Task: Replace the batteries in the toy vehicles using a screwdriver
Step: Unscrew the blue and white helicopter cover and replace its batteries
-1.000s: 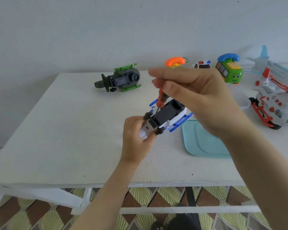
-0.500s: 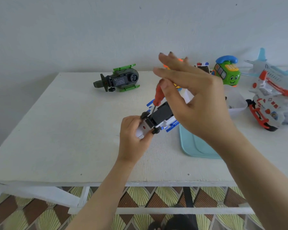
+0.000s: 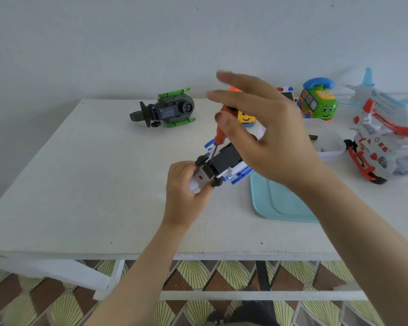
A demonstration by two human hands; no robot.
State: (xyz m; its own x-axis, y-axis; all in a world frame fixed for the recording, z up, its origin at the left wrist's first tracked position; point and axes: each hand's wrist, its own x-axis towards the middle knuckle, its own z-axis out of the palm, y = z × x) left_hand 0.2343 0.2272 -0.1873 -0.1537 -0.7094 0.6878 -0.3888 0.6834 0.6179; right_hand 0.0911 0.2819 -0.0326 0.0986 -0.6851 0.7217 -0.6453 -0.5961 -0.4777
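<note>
While the left hand grips the upturned white-and-blue toy just left of the teal tray, the blurred right hand seemingly pinches the one red screwdriver. Wide tabletop stretches left of the tray to its edge; five more toys stand beyond the tray.

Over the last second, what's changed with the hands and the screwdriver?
The right hand has spread its upper fingers out straight from a tight pinch, thumb still against the screwdriver. Unchanged: the left hand grips the white-and-blue toy, the screwdriver tip stays at its underside, and the green toy lies untouched.
</note>
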